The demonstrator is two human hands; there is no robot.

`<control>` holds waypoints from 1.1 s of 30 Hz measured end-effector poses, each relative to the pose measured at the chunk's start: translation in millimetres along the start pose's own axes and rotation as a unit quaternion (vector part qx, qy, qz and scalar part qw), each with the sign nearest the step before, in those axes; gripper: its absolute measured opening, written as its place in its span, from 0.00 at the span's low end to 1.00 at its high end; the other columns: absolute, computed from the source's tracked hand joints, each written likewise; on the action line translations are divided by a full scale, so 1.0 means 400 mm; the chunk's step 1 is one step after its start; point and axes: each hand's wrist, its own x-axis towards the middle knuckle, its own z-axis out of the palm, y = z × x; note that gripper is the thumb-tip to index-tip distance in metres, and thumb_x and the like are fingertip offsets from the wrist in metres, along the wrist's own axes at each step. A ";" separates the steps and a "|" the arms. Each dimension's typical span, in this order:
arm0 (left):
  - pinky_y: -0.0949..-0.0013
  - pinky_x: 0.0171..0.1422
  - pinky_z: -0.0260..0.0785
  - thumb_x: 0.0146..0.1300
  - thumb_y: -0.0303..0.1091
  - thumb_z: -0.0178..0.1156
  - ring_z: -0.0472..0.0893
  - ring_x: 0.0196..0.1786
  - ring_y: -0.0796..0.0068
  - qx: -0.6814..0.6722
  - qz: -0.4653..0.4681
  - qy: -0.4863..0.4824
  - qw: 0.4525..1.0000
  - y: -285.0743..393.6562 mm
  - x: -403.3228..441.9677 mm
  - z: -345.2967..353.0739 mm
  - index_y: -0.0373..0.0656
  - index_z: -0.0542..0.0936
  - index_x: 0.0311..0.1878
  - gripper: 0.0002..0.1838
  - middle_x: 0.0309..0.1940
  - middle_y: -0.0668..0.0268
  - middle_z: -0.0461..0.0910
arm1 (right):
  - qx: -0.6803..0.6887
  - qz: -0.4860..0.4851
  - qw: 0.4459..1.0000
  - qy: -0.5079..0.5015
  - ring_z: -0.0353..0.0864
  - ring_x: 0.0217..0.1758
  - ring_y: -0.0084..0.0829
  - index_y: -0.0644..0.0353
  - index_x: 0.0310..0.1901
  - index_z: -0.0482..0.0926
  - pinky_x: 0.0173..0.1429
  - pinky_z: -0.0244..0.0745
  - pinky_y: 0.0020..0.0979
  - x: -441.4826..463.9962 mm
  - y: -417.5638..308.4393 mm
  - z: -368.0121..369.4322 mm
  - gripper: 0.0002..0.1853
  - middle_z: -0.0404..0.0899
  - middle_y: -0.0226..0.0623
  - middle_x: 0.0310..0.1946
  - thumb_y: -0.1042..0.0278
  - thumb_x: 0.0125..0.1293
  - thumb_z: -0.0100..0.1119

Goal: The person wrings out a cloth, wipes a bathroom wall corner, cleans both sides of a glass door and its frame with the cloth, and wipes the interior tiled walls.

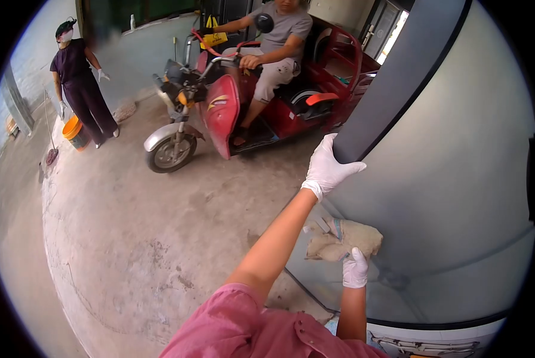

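My left hand, in a white glove, grips the end of a dark grey frame, thumb on one side and fingers on the other. Lower down, my gloved right hand holds a crumpled beige cloth with some bluish marks, its thumb pressed on the near side. The cloth lies close to a large pale grey panel; whether it touches the panel I cannot tell. A small light-coloured piece shows at the cloth's upper left edge.
A person sits on a red cargo tricycle ahead. Another person, masked and gloved, stands at the left by an orange bucket. A mop leans nearby. Concrete floor stretches between. A dark door stands behind.
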 end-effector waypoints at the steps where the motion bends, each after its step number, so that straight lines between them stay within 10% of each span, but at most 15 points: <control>1: 0.67 0.60 0.70 0.37 0.39 0.78 0.78 0.52 0.66 -0.011 0.007 0.002 1.000 -0.008 0.003 0.003 0.38 0.70 0.56 0.41 0.50 0.57 0.78 | 0.034 0.007 0.999 0.015 0.67 0.66 0.39 0.60 0.67 0.61 0.70 0.63 0.42 -0.014 -0.028 -0.002 0.35 0.68 0.39 0.62 0.73 0.56 0.60; 10: 0.69 0.59 0.69 0.39 0.35 0.77 0.77 0.51 0.72 0.001 0.016 0.003 1.000 -0.016 0.005 0.005 0.40 0.69 0.58 0.40 0.49 0.61 0.78 | 0.185 -0.124 0.974 0.027 0.66 0.67 0.41 0.56 0.69 0.61 0.69 0.62 0.47 -0.107 -0.271 -0.051 0.34 0.66 0.38 0.65 0.59 0.63 0.60; 19: 0.65 0.60 0.69 0.37 0.40 0.78 0.78 0.52 0.65 -0.022 0.014 0.004 1.000 -0.013 0.005 -0.001 0.38 0.70 0.56 0.41 0.50 0.57 0.78 | -0.046 -0.387 0.871 0.300 0.68 0.63 0.33 0.60 0.63 0.66 0.66 0.64 0.38 -0.202 -0.488 -0.029 0.29 0.69 0.36 0.61 0.57 0.64 0.62; 33: 0.66 0.61 0.69 0.38 0.39 0.78 0.77 0.54 0.65 -0.021 0.008 0.015 1.000 -0.016 -0.001 0.005 0.39 0.71 0.57 0.40 0.52 0.57 0.76 | -0.086 -0.343 0.865 0.355 0.71 0.59 0.31 0.65 0.61 0.68 0.61 0.67 0.34 -0.158 -0.491 -0.027 0.26 0.71 0.38 0.59 0.57 0.67 0.56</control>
